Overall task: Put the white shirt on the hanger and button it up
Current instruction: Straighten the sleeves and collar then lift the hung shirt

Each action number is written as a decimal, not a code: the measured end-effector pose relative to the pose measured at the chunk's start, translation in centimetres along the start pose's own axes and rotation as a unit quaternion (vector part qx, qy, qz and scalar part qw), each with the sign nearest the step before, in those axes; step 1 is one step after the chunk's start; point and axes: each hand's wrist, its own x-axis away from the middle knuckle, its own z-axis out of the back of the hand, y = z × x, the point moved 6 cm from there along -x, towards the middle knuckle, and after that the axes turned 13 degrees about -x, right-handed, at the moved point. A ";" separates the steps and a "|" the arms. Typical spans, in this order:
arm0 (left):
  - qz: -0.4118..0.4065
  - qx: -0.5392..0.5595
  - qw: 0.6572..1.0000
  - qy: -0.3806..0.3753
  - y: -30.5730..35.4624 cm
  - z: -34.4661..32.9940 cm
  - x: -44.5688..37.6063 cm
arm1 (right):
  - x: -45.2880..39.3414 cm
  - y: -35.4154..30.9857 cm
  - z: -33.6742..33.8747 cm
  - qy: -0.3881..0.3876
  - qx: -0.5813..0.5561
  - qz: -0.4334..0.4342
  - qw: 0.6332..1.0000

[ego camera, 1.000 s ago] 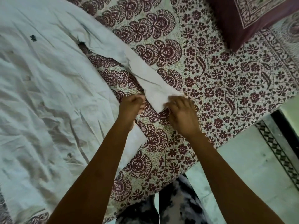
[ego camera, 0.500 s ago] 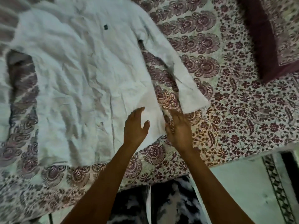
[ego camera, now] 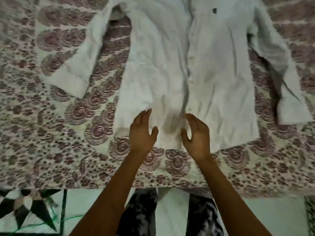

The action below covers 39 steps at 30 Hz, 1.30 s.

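The white shirt (ego camera: pixel 192 65) lies flat and front-up on the bed, hem toward me, both sleeves spread to the sides. Its button placket (ego camera: pixel 190 68) runs down the middle with small buttons showing. A small dark mark (ego camera: pixel 214 10) sits on the chest. My left hand (ego camera: pixel 142 132) hovers open over the hem, left of the placket. Over the hem just right of the placket is my right hand (ego camera: pixel 196 135), also open and holding nothing. The collar is out of frame at the top. No hanger is in view.
A cream bedsheet (ego camera: pixel 51 133) with maroon floral print covers the bed; its near edge runs across the lower frame. Below it is pale floor with a black star tile pattern (ego camera: pixel 29 212) at left. My patterned trouser legs (ego camera: pixel 141 215) stand against the bed.
Both hands let go of the right sleeve cuff and moved left to the shirt's hem. The view swung left, bringing the whole shirt front into sight.
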 end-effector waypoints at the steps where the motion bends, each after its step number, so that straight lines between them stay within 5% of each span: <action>1: 0.004 0.005 1.000 0.008 -1.8 1.1 0.2 | -0.1 -1.5 -1.3 0.006 -0.008 0.006 1.000; 15: 0.049 -0.019 0.996 0.072 -17.3 8.8 -2.3 | -3.5 -13.8 -15.1 -0.034 -0.004 0.064 0.997; 29: 0.155 -0.134 0.979 -0.009 -20.8 7.9 -12.7 | -8.4 -14.2 -18.2 -0.035 -0.038 0.041 0.998; 36: 0.144 -0.159 0.974 0.073 -22.1 10.6 -17.0 | -10.1 -13.3 -20.1 -0.052 -0.045 0.008 0.998; 39: 0.146 -0.058 0.985 0.074 -22.3 12.5 -17.7 | -10.7 -13.8 -21.1 -0.052 -0.074 0.012 0.996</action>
